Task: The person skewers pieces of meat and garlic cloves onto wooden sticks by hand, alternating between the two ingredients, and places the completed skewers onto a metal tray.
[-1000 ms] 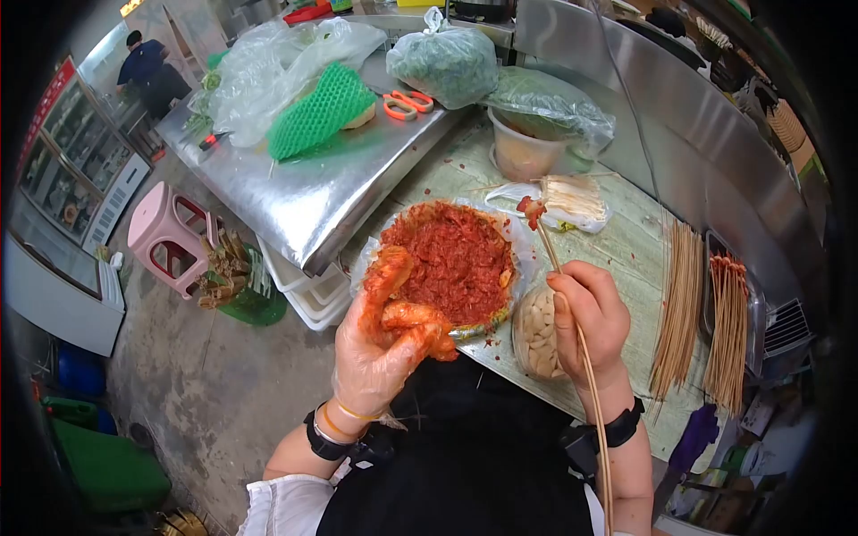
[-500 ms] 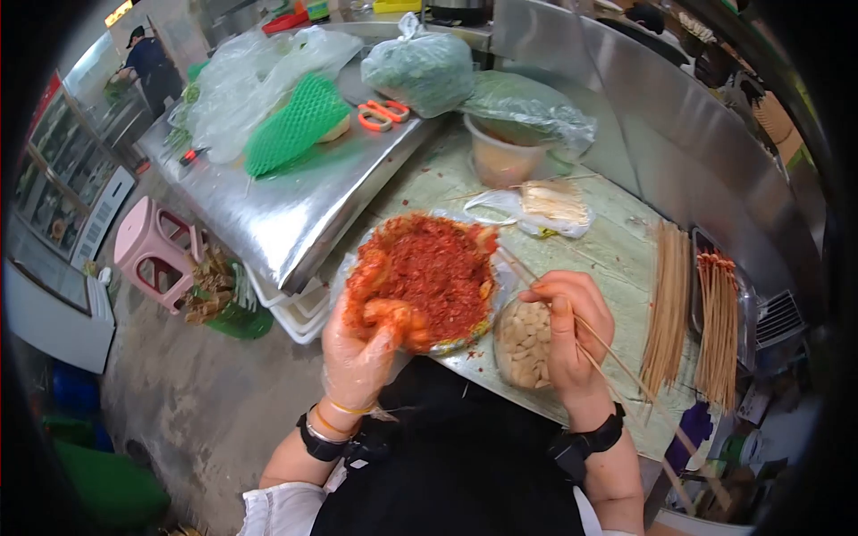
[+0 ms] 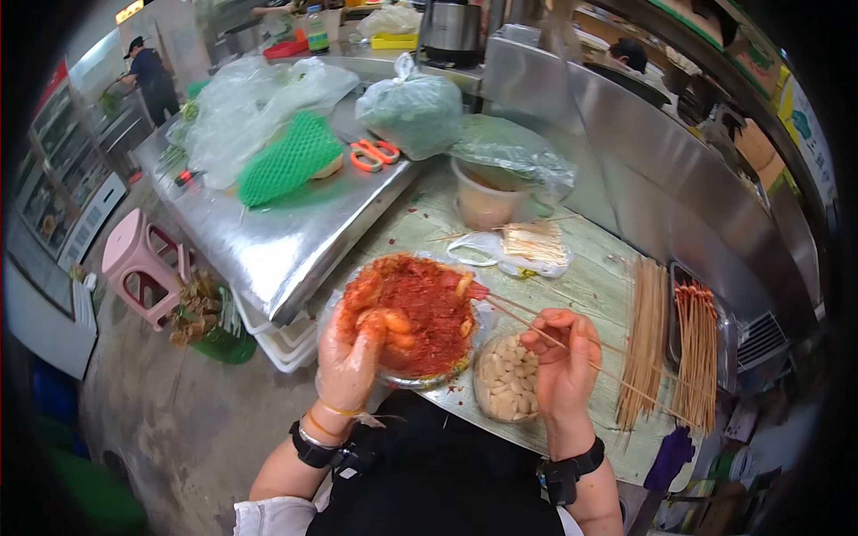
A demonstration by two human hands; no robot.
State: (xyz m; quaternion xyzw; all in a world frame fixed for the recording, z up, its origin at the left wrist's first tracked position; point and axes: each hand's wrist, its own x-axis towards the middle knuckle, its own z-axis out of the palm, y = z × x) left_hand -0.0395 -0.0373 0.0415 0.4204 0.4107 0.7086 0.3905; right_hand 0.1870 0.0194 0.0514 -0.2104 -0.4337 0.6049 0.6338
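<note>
A bowl heaped with red chili paste [image 3: 420, 313] sits at the table edge. My left hand [image 3: 353, 348], in a clear glove smeared red, is at the bowl's left side, its fingers curled in the paste; what they hold is hidden. My bare right hand [image 3: 567, 357] pinches thin wooden skewers [image 3: 536, 329], whose tips reach a red-coated piece [image 3: 466, 288] at the bowl's right rim. Below the skewers stands a clear tub of pale cloves [image 3: 507, 380].
Bare skewers [image 3: 642, 344] and red-tipped skewers [image 3: 695, 357] lie at the right. Behind are a plastic tub [image 3: 487, 195] and bagged greens [image 3: 411, 112]. Orange scissors [image 3: 374, 155] and green netting [image 3: 288, 161] lie on the steel surface [image 3: 295, 241]. A person [image 3: 152, 79] stands far left.
The view has tilted upward. The skewers in my right hand now lie flatter, with their tips at the red-coated piece on the bowl's right rim. My left hand stays in the bowl.
</note>
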